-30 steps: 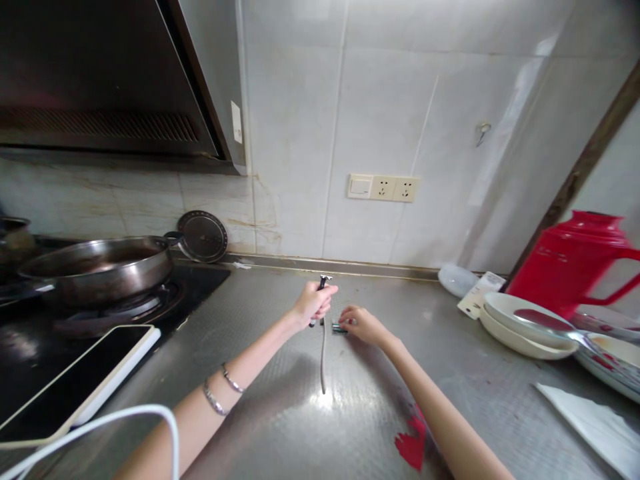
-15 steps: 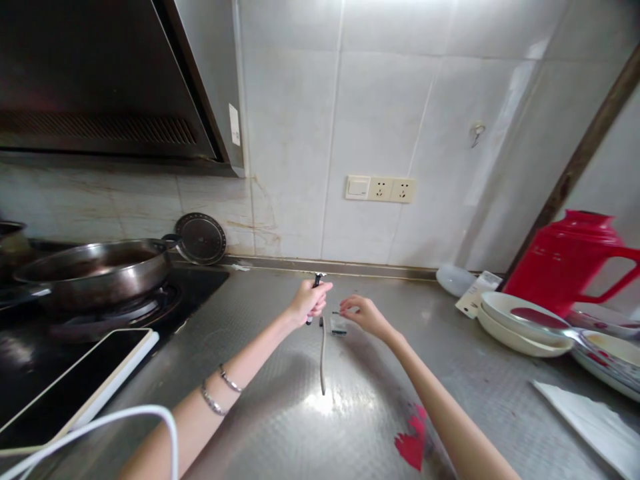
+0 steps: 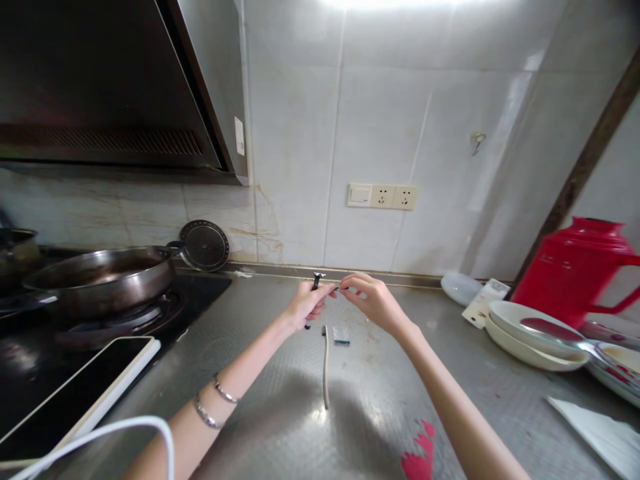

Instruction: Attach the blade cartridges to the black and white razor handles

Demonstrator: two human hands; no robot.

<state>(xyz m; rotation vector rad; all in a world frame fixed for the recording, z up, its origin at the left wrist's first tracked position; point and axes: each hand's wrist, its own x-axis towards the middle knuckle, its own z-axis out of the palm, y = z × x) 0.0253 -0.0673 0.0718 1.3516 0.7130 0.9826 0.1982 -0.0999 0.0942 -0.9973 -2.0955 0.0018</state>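
My left hand [image 3: 306, 304] is closed around a slim black object [image 3: 316, 281] with a silvery top, which looks like a watch on a strap. My right hand [image 3: 367, 298] pinches a small dark piece [image 3: 342, 288], and its fingertips are close to my left thumb. Whether that piece touches my left hand is too small to tell. Below the hands, a grey strap [image 3: 326, 373] with a dark end lies lengthwise on the metal counter. Just right of its top end is a small clear packet [image 3: 341, 335] with a dark strip along its lower edge.
A steel pan [image 3: 107, 270] sits on the black stove at left, with a white-edged device [image 3: 85, 393] and white cable in front. At right stand a red jug [image 3: 575, 270], stacked bowls [image 3: 530, 337] and a white sheet [image 3: 597, 430]. Wall sockets [image 3: 393, 197] are behind.
My right hand has risen and moved in toward my left hand, away from the clear packet, with the small dark piece in its fingers. My left hand still holds the black object.
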